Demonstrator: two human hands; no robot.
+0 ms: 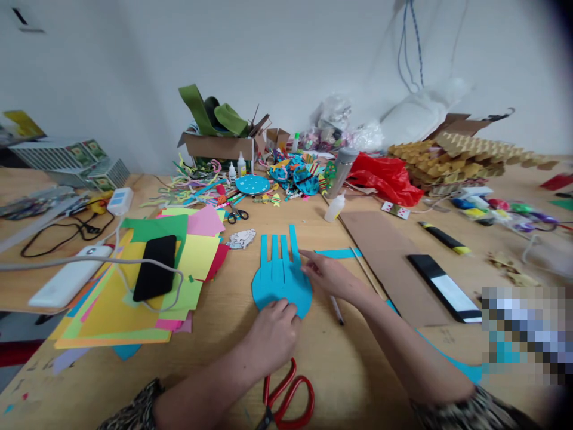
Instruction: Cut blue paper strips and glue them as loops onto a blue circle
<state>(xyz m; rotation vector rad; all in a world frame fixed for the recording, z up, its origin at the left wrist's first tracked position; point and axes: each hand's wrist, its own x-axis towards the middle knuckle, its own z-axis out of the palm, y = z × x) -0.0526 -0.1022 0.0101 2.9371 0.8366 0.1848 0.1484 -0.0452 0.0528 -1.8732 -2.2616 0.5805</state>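
Observation:
A blue paper disc (268, 289) lies on the table with several blue strips on it, pointing away from me like fingers. My left hand (278, 332) rests on the disc's near edge, its fingers bent and pressed together on the paper. At the right side, my right hand (333, 276) touches the rightmost strip (294, 242) with its index finger stretched out; the other fingers are partly curled. Red-handled scissors (293, 400) lie in front of me, below my left hand. A pen (337, 310) lies under my right wrist.
Coloured paper sheets (111, 298) with a black phone (155, 267) are at the left. Brown cardboard (385, 257) and a cutter (443, 237) lie right. Behind stand a glue bottle (335, 208), a steel bottle (344, 170) and craft scraps.

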